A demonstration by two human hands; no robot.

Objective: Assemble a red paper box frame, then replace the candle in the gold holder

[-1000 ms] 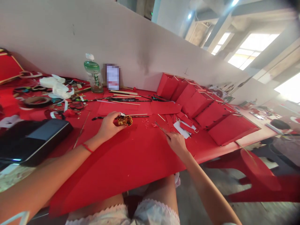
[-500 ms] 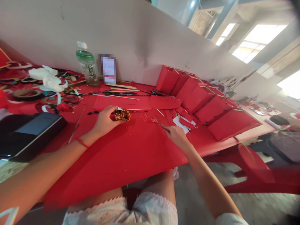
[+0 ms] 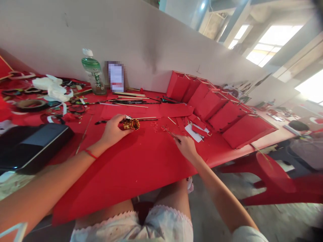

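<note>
My left hand (image 3: 115,128) grips a small shiny gold cup-like piece (image 3: 131,124) with a scalloped rim, its hollow end facing right. In my right hand (image 3: 186,145) is a thin pointed tool (image 3: 169,132), held like a pen; its exact kind is too small to make out. The tool's tip is at small red scraps (image 3: 164,128) on the red tabletop (image 3: 141,161). Between the two hands lie some translucent reddish bits (image 3: 153,126). A dark thin rod (image 3: 148,119) runs behind the gold piece.
Red box-like panels (image 3: 212,104) stand in a row at the right. A green-labelled bottle (image 3: 94,74) and a phone (image 3: 116,77) stand by the wall. At left are a black device (image 3: 37,144), tape roll (image 3: 31,105) and white tissue (image 3: 50,88). A red stool (image 3: 275,174) is beside the table.
My right hand and the pointed tool have shifted slightly left, partly with the camera's movement. My left hand keeps hold of the gold piece in nearly the same place.
</note>
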